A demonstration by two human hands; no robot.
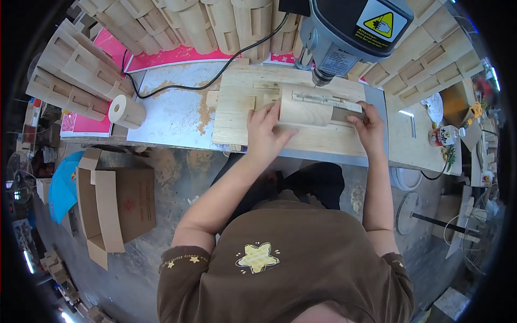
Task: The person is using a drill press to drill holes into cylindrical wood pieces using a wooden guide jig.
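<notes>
A pale wooden cylinder (301, 114) with a slot cut along its side lies across a flat wooden board (242, 121), under the chuck (323, 78) of a drill press (344, 37). My left hand (265, 132) grips its left end, thumb at the front and fingers behind. At the right end, the fingers of my right hand (370, 128) are closed on a light narrow strip (351, 106) that lies along the slot; what the strip is made of is hard to tell. The chuck stands just behind the cylinder, apart from it.
Stacked wooden cylinders (215, 27) line the back and both sides. One short cylinder (127, 111) stands at the left, near a black cable (177, 86) and sawdust. A bottle (446, 135) is at the right. An opened cardboard box (126, 199) sits on the floor.
</notes>
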